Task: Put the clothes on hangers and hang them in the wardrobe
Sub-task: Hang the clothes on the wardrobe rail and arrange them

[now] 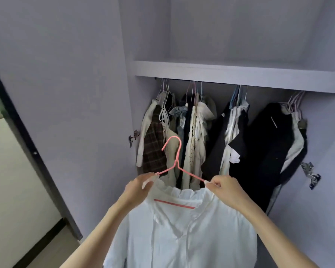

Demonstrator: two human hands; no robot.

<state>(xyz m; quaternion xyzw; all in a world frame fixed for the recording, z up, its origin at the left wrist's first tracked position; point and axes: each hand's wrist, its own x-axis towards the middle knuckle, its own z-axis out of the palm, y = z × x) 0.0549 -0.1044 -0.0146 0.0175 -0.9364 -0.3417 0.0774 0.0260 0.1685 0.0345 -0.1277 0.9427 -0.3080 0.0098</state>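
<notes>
Dim, bluish indoor light, daylight entering at the left edge; soft focus, wide-angle bending at edges.

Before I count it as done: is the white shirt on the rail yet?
Not yet. The white shirt is on the pink hanger, held below the rail by both hands.

A single wide-angle view is given from head height, directed forward and slightly down into the open wardrobe (240, 55). The hands (137, 185) are seen close in the lower middle, with the forearms entering from the bottom edge, while the shelf (240, 74) and the hanging clothes (220, 136) lie just beyond. Straight edges are bent towards the borders by the lens.
</notes>
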